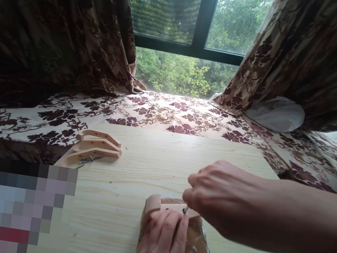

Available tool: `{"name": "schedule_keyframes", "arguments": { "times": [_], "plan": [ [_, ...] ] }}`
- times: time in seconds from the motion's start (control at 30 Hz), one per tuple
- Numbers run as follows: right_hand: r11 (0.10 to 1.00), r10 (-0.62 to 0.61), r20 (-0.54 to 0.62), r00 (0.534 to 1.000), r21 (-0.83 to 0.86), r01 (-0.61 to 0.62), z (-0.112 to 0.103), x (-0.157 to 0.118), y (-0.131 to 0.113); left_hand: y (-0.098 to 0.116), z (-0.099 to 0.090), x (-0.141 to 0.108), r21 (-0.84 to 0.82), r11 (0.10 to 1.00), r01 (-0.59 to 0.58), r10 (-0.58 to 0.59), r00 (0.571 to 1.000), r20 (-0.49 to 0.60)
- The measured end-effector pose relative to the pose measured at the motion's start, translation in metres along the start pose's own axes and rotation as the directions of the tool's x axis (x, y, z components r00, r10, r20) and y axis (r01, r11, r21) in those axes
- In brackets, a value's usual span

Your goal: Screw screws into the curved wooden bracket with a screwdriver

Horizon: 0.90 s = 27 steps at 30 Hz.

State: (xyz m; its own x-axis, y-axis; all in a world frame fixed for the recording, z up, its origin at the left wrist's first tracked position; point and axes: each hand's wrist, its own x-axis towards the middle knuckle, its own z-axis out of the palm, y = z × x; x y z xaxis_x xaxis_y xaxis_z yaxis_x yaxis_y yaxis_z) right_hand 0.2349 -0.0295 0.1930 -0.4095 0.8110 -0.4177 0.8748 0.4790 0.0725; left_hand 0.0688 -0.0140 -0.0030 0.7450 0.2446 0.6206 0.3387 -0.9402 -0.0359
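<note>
While left hand (163,244) presses flat on wooden piece (159,205), right hand (218,197) pinches small screw (185,210).

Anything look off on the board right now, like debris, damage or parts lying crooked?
Small dark specks are scattered over the wooden board. The spare wooden pieces lie stacked at its left edge, partly overhanging. Nothing looks damaged.

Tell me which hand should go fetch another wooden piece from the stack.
Probably the left hand: the stacked wooden pieces lie on its side. The right hand pinches a small screw-like part at the wooden piece.
</note>
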Motion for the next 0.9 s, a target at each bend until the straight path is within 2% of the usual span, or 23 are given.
{"name": "schedule_keyframes", "arguments": {
  "times": [0.13, 0.27, 0.47, 0.67, 0.9],
  "plan": [
    [0.994, 0.099, -0.067, 0.993, 0.056, -0.095, 0.009, 0.009, 0.008, 0.002, -0.004, 0.003, -0.017, 1.000, 0.016, -0.017, 1.000, -0.005],
    [0.988, 0.155, 0.021, 0.988, -0.012, -0.155, -0.002, 0.007, 0.002, 0.003, -0.006, 0.004, -0.011, 1.000, 0.016, -0.016, 1.000, -0.016],
    [1.000, 0.014, -0.027, 1.000, -0.018, -0.014, -0.017, -0.005, -0.004, 0.003, -0.003, 0.000, -0.001, 1.000, 0.019, -0.019, 1.000, -0.007],
    [1.000, -0.004, -0.040, 0.999, 0.024, 0.005, -0.006, -0.005, 0.002, 0.000, 0.000, -0.003, 0.027, 1.000, -0.005, 0.004, 1.000, 0.023],
    [0.987, 0.127, -0.045, 0.991, 0.105, -0.122, 0.010, -0.003, 0.011, 0.001, -0.004, 0.001, -0.035, 0.999, 0.020, -0.020, 1.000, 0.017]
  ]
}}
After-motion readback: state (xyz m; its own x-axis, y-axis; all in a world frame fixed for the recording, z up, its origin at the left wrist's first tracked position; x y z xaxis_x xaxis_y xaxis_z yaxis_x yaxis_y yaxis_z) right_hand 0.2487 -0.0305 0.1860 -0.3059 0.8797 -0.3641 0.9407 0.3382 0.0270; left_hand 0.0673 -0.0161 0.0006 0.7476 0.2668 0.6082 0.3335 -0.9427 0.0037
